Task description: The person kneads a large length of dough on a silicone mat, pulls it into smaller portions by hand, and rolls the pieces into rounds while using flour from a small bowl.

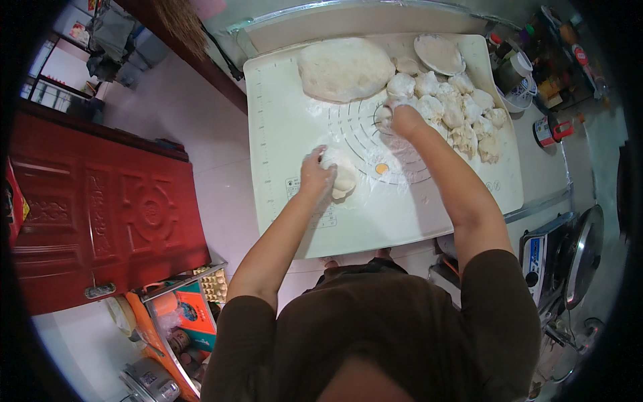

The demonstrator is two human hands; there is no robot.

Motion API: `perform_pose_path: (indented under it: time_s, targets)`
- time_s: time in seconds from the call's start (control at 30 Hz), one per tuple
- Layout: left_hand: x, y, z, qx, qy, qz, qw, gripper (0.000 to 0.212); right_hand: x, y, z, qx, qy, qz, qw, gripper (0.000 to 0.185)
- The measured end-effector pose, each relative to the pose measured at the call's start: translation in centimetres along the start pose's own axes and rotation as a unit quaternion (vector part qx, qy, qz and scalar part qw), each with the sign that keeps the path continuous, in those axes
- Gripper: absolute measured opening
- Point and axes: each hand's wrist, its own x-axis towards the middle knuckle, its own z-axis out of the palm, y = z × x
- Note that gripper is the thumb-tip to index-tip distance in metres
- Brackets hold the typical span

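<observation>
My left hand point(317, 173) curls around the side of a floured piece of dough point(343, 177) on the pale kneading mat point(274, 151). Further up and to the right, my right hand point(403, 118) has its fingers around a smaller dough piece point(384, 116), just below the cluster of floured dough balls point(453, 111). A large slab of dough point(346, 69) lies at the mat's far edge. To its right rests a round dish point(439, 54) with what looks like flour. Loose flour dusts the mat's printed circles.
Jars and a lidded container point(515, 68) stand beyond the mat's right edge, near a red-handled mug point(547, 130). A portable stove point(540, 261) and a pan lid point(584, 256) are at the lower right. A red door point(105, 211) stands at the left, above a shelf holding boxes.
</observation>
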Motion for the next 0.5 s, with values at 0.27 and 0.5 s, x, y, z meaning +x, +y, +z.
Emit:
perform_pose_path:
  time_s: [0.27, 0.5]
  targets:
    - [-4.1, 0.0, -3.8, 0.252, -0.008, -0.025, 0.967, 0.066, -7.9, -8.9, -1.0, 0.083, -0.153, 0.154, 0.973, 0.04]
    - [-3.5, -0.6, -1.1, 0.32, 0.038, 0.176, 0.93, 0.047, -8.1, -10.2, 3.0, 0.052, -0.052, -0.035, 0.997, 0.03]
